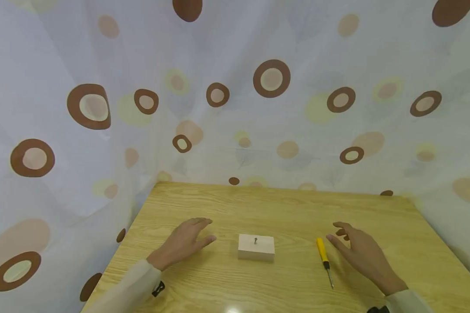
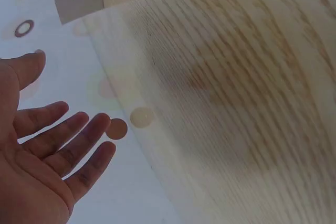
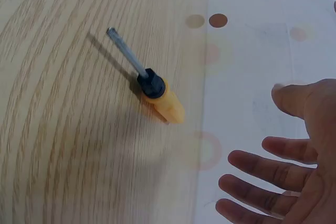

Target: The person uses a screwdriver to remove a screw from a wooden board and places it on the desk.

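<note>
A pale wooden block [image 1: 256, 248] lies at the middle of the table, with a screw [image 1: 256, 240] standing up from its top face. To the right of it lies a screwdriver [image 1: 323, 252] with a yellow handle and black collar, its metal tip toward the near edge. My left hand [image 1: 184, 242] hovers left of the block, fingers loosely extended and holding nothing. Just right of the screwdriver is my right hand [image 1: 362, 252], fingers relaxed and apart from it. In the right wrist view the screwdriver [image 3: 163, 98] shows beside the bare right hand [image 3: 294, 166].
The wood-grain table [image 1: 282, 208] is bounded at the back and sides by a white curtain [image 1: 235, 117] with brown and beige circles. Black bands show at both wrists, one being the left wristband [image 1: 158, 288].
</note>
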A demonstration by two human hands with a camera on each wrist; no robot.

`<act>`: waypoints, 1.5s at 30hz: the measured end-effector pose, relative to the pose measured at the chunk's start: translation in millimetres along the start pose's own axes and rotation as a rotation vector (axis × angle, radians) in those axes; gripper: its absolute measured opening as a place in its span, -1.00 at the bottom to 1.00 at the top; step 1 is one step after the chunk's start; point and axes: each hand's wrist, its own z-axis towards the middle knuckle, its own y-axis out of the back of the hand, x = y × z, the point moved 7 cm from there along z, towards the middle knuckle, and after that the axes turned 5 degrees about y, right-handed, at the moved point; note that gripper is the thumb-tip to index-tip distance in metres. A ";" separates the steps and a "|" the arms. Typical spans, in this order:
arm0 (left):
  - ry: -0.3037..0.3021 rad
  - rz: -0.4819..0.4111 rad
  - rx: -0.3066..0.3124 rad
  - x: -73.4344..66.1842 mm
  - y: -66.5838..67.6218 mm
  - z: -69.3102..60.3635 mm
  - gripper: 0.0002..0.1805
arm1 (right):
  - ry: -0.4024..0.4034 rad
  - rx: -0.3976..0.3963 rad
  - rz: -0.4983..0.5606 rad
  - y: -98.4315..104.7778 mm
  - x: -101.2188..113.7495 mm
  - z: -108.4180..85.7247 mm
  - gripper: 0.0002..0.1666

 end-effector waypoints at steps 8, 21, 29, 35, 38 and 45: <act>0.008 -0.164 0.103 -6.0 -18.6 10.0 -0.33 | -0.044 0.033 0.055 -8.5 -0.5 3.1 -0.30; -0.093 -0.195 0.146 -27.6 -36.3 25.7 -0.34 | -0.059 0.080 0.129 -21.3 4.3 7.3 -0.33; -0.089 -0.215 0.182 -34.9 -46.3 27.7 -0.25 | -0.064 0.088 0.129 -29.4 7.3 9.8 -0.35; -0.093 -0.200 0.176 -40.0 -52.5 31.5 -0.27 | -0.051 0.086 0.128 -33.9 9.4 13.0 -0.36; -0.096 -0.195 0.175 -42.1 -55.0 32.8 -0.30 | -0.045 0.087 0.119 -37.3 8.1 14.8 -0.36; -0.091 -0.184 0.178 -44.1 -60.6 34.2 -0.32 | -0.044 0.123 0.100 -46.8 2.9 16.9 -0.31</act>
